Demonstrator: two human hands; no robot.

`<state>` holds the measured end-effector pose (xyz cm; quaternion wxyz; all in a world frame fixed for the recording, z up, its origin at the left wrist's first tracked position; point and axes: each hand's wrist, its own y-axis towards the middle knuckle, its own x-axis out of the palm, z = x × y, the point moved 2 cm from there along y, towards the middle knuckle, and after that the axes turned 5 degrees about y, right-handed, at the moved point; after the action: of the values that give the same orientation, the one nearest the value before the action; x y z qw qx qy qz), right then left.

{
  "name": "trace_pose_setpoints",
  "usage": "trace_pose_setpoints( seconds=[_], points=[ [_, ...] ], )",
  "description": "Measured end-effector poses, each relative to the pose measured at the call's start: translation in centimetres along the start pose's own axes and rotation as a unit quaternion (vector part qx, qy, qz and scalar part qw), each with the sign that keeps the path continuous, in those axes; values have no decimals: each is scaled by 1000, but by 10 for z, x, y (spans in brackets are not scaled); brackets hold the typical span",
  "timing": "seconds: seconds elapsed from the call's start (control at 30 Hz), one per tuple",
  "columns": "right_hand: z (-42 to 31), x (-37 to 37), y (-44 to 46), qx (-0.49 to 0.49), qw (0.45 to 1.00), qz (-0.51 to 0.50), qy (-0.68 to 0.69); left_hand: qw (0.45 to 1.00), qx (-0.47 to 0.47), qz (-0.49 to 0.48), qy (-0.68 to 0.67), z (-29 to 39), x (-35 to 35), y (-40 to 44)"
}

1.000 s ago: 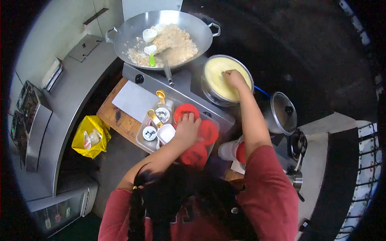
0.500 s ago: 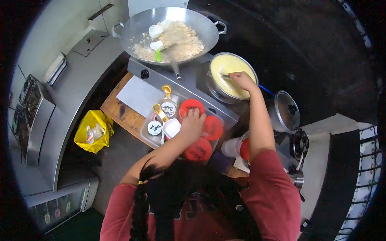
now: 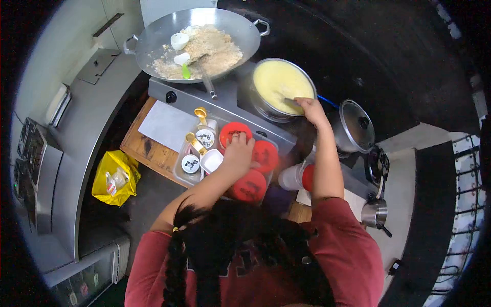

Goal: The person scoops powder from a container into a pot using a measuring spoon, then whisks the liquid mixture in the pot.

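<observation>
My right hand [image 3: 310, 108] is closed around a thin grey utensil [image 3: 290, 101], which slants into a metal pot [image 3: 260, 105] of pale yellow liquid [image 3: 281, 79]. The utensil's far end is hidden below the surface, so its kind does not show. My left hand [image 3: 239, 152] lies over a jar's red lid [image 3: 234, 128], fingers spread across the top. More red-lidded jars [image 3: 249, 187] stand beside that hand in a clear plastic tray [image 3: 180, 171]. Smaller white-lidded jars [image 3: 190, 162], yellow measuring spoons [image 3: 193, 140] and a white square dish [image 3: 211, 160] share the tray.
A wide wok [image 3: 146, 43] of crumbly beige food [image 3: 215, 46] sits on the stove [image 3: 227, 102], a spatula [image 3: 207, 82] and two white scoops inside. To the right stand a lidded pot [image 3: 355, 128] and a small saucepan [image 3: 375, 212]. A yellow bag [image 3: 115, 179] lies lower left.
The view has shifted, moving the wok and pot up and left. My right hand has moved the utensil toward the pot's near right side. My left hand stays on the red lid.
</observation>
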<state>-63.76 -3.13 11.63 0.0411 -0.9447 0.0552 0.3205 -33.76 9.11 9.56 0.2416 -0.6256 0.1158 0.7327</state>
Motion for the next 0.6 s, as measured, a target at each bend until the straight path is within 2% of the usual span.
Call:
trace_pose_setpoints(
  seconds=[0.03, 0.07, 0.1, 0.17, 0.2, 0.23, 0.3, 0.33, 0.4, 0.43, 0.5, 0.57, 0.6],
  points=[
    [-7, -5, -2, -10, 999, 47, -15, 1000, 3, 0, 0, 0, 0, 0],
    [-17, -9, -8, 27, 995, 86, -53, 1000, 5, -1, -2, 0, 0, 0],
    [-9, -11, -6, 26, 994, 87, -54, 1000, 6, 0, -4, -1, 1, 1],
    [0, -10, -5, 42, 983, 24, -175, 1000, 7, 5, 1, -1, 1, 1],
    [-1, -6, -8, 83, 992, 25, -90, 1000, 7, 9, 5, -2, 2, 1],
    [-4, -5, -11, 82, 992, 25, -91, 1000, 7, 10, 4, -2, 3, 1],
    [-16, -3, -19, 123, 987, -48, 93, 1000, 11, 23, 2, -2, 3, 0],
    [-12, -2, -18, 124, 987, -46, 94, 1000, 13, 22, 3, -2, 3, 0],
    [-5, -5, -12, -1, 991, 108, 77, 1000, 12, 2, 1, -1, -1, 0],
    [1, -7, -10, 0, 991, 109, 77, 1000, 14, 2, 1, -1, -1, 0],
    [13, -14, -6, 46, 986, 90, -132, 1000, 15, 6, -12, -1, -1, 0],
    [11, -8, -11, 18, 988, 66, -140, 1000, 15, 12, -8, -2, 0, 1],
    [-5, -6, -19, 41, 998, 39, -32, 1000, 15, 15, -4, -2, 0, 1]
  ],
)
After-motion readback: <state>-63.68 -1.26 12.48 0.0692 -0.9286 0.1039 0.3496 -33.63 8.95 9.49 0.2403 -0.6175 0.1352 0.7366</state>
